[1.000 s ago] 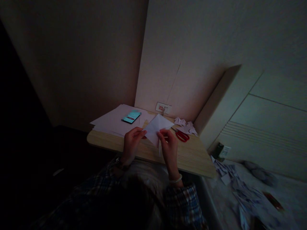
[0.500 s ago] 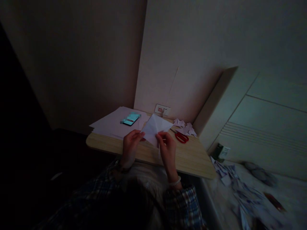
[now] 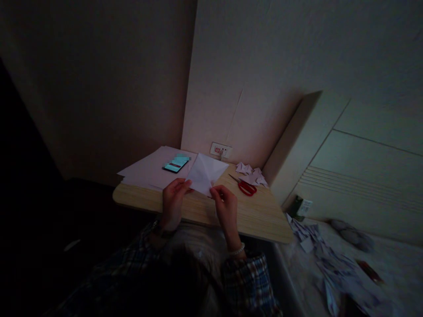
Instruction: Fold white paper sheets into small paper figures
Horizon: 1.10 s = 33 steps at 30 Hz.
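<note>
A creased sheet of white paper (image 3: 205,172) is held up over the table between both hands. My left hand (image 3: 174,193) pinches its lower left edge, thumb on top. At the bottom corner, my right hand (image 3: 225,203) grips the paper between thumb and fingers. Faint fold lines run across the sheet from its centre. Red-handled scissors (image 3: 247,188) lie on the table to the right of the paper, blades pointing up and left.
A phone (image 3: 176,164) with a lit screen rests on a stack of white sheets (image 3: 148,169) on the wooden table (image 3: 261,220). Folded paper pieces (image 3: 253,174) lie at the back right, near a wall socket (image 3: 221,150). Paper pieces (image 3: 330,257) cover part of the bed at right.
My right hand has shifted to the paper's lower corner, and the sheet lies flatter and more opened out. The whole view has shifted slightly.
</note>
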Available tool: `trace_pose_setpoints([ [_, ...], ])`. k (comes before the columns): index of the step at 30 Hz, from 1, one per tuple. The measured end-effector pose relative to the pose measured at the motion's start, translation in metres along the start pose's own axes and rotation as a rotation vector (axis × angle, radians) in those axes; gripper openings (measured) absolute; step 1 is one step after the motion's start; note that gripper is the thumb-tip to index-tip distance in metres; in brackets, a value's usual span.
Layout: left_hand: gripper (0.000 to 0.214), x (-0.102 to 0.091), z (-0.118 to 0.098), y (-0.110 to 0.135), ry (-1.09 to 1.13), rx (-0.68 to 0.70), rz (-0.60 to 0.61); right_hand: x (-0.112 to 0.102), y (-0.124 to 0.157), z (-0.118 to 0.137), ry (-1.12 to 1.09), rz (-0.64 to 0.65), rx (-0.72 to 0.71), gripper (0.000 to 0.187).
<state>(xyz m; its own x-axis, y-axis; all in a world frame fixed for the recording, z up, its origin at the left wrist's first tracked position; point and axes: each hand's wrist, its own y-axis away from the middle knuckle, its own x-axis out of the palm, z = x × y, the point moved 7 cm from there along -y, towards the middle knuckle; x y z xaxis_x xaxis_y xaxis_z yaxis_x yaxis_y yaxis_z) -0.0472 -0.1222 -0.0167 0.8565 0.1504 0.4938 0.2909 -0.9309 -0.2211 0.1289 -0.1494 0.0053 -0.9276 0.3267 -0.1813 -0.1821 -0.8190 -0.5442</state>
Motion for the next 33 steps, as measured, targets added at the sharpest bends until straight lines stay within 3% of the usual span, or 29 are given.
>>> trace_pose_setpoints([
  [4,0.040,0.000,0.002,0.000,0.042,-0.002,-0.007,-0.002,0.000,-0.007,-0.002,-0.026,0.030,0.024],
  [9,0.040,-0.003,0.003,-0.001,0.092,-0.015,-0.047,0.004,0.000,-0.007,0.007,0.055,0.043,0.027],
  [14,0.041,-0.004,0.004,-0.001,0.102,-0.045,-0.058,0.002,0.000,-0.005,0.047,0.054,0.053,0.031],
  [19,0.044,-0.007,0.005,-0.002,0.117,-0.065,-0.087,0.003,-0.002,-0.016,0.016,0.134,0.100,0.039],
  [24,0.047,-0.006,0.004,-0.002,0.106,-0.096,-0.082,-0.008,-0.007,-0.024,-0.115,-0.007,0.092,0.036],
  [28,0.046,-0.002,0.006,0.000,0.060,-0.089,-0.031,0.001,-0.007,-0.026,-0.266,0.039,0.125,0.035],
  [33,0.043,0.000,0.004,0.001,-0.003,-0.047,-0.002,0.001,-0.007,-0.025,-0.304,0.036,0.154,0.029],
])
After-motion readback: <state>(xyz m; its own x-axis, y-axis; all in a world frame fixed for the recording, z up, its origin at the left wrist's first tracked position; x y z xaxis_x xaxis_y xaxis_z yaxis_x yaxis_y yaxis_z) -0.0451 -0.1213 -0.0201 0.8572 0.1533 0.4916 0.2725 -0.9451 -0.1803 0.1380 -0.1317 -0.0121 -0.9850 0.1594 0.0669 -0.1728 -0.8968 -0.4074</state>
